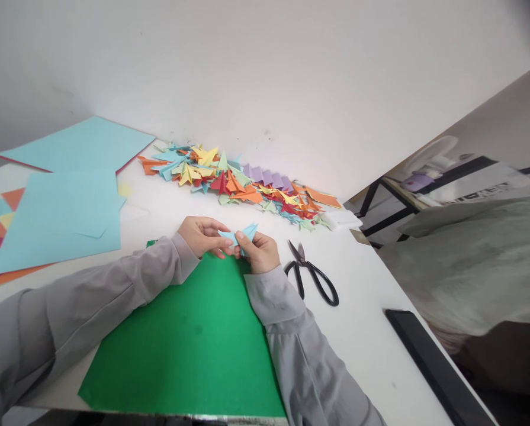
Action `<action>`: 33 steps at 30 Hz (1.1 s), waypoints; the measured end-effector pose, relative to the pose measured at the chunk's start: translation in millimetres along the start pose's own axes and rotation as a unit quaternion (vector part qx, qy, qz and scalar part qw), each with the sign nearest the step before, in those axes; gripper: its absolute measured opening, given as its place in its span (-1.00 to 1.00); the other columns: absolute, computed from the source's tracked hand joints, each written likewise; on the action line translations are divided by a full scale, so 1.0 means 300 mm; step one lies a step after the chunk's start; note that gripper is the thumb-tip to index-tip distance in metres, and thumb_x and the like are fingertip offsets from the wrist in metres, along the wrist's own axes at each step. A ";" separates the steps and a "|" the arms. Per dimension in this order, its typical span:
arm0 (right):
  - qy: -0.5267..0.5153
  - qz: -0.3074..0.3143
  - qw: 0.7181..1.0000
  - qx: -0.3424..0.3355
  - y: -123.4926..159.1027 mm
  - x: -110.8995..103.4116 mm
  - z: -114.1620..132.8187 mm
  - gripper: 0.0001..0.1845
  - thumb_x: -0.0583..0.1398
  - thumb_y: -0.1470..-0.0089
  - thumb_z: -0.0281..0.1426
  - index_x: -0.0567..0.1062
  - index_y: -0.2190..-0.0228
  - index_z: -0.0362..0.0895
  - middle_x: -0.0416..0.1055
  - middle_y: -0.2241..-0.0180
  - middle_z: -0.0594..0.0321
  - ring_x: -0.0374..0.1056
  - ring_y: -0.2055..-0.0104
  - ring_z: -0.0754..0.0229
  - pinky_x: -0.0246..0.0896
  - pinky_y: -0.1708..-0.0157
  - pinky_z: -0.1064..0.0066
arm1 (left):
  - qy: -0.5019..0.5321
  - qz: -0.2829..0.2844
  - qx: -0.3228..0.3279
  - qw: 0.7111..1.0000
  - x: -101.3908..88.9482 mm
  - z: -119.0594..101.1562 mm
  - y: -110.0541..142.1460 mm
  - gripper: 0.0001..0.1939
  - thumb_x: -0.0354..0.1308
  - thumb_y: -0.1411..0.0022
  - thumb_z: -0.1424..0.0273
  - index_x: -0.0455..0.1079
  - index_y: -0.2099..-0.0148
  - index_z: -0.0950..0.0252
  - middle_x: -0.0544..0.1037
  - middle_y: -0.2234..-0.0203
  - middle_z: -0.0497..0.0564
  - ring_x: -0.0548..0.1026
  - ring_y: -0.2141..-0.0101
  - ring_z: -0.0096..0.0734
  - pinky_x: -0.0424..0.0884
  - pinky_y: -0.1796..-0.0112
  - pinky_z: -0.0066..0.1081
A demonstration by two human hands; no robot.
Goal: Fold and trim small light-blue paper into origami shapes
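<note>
Hands pinching folded blue paper, grn mat below, wht tbl, wall behind, cloth far R

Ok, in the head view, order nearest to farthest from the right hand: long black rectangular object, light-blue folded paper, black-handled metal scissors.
1. Light-blue folded paper: pinched in the right hand.
2. Black-handled metal scissors: just right of the hand.
3. Long black rectangular object: farther right, lower in view.
</note>
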State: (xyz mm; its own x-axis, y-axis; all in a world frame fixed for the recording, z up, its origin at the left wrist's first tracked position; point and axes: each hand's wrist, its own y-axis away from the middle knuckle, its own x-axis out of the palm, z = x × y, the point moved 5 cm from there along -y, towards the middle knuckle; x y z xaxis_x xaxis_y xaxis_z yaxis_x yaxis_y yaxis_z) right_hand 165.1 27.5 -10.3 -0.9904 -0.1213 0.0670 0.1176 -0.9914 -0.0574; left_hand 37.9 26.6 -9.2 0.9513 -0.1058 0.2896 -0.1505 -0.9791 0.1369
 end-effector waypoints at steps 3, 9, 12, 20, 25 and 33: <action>-0.011 -0.014 1.000 0.004 0.000 -0.002 0.000 -0.64 0.30 0.30 -0.13 0.41 0.71 -0.17 0.31 0.75 0.35 0.13 0.73 0.36 0.05 0.68 0.46 | 0.012 -0.012 0.009 1.000 -0.006 -0.003 -0.001 -0.57 0.42 0.47 0.41 0.32 0.48 0.45 0.48 0.76 -0.02 0.48 0.68 -0.37 0.43 0.68 -0.48; 0.010 -0.007 1.000 -0.006 0.001 0.004 0.007 -0.64 0.32 0.31 -0.17 0.41 0.76 -0.19 0.29 0.79 0.36 0.13 0.73 0.38 0.06 0.69 0.48 | 0.001 0.018 -0.006 1.000 -0.001 0.002 -0.002 -0.60 0.42 0.49 0.37 0.34 0.56 0.47 0.47 0.78 0.03 0.48 0.68 -0.32 0.42 0.70 -0.47; 0.001 -0.015 1.000 -0.011 -0.002 0.000 0.001 -0.66 0.31 0.30 -0.17 0.43 0.72 -0.18 0.32 0.76 0.35 0.15 0.72 0.37 0.08 0.69 0.48 | 0.018 0.017 -0.016 1.000 -0.003 0.002 -0.004 -0.64 0.41 0.40 0.37 0.37 0.54 0.47 0.48 0.76 0.04 0.49 0.65 -0.31 0.43 0.68 -0.47; -0.023 -0.030 0.999 -0.011 -0.008 -0.014 -0.020 -0.71 0.33 0.30 -0.19 0.46 0.64 -0.16 0.34 0.74 0.37 0.18 0.71 0.36 0.09 0.69 0.47 | 0.058 0.039 -0.038 0.997 -0.007 0.018 -0.021 -0.75 0.36 0.26 0.44 0.40 0.52 0.49 0.50 0.73 0.09 0.52 0.60 -0.29 0.44 0.63 -0.48; -0.034 -0.006 0.999 -0.026 -0.009 -0.008 -0.007 -0.71 0.34 0.33 -0.20 0.44 0.64 -0.14 0.31 0.77 0.40 0.18 0.70 0.35 0.08 0.69 0.49 | 0.044 0.060 -0.033 0.997 -0.003 0.020 -0.019 -0.70 0.38 0.33 0.39 0.39 0.55 0.48 0.50 0.72 0.09 0.50 0.62 -0.33 0.44 0.63 -0.48; 0.027 -0.022 0.999 -0.010 0.001 -0.002 0.009 -0.67 0.32 0.32 -0.15 0.44 0.70 -0.16 0.32 0.76 0.35 0.16 0.71 0.34 0.08 0.68 0.46 | -0.042 0.054 0.052 0.996 0.004 0.007 -0.007 -0.73 0.35 0.32 0.49 0.42 0.46 0.46 0.53 0.66 0.04 0.49 0.62 -0.41 0.43 0.62 -0.48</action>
State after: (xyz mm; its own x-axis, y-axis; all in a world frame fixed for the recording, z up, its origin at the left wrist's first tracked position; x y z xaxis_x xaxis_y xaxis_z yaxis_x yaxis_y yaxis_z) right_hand 166.0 27.3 -7.5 -0.9971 -0.0740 0.0161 0.0726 -0.9945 -0.0755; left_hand 40.1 28.2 -11.2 0.9511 -0.2208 0.2162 -0.2283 -0.9735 0.0100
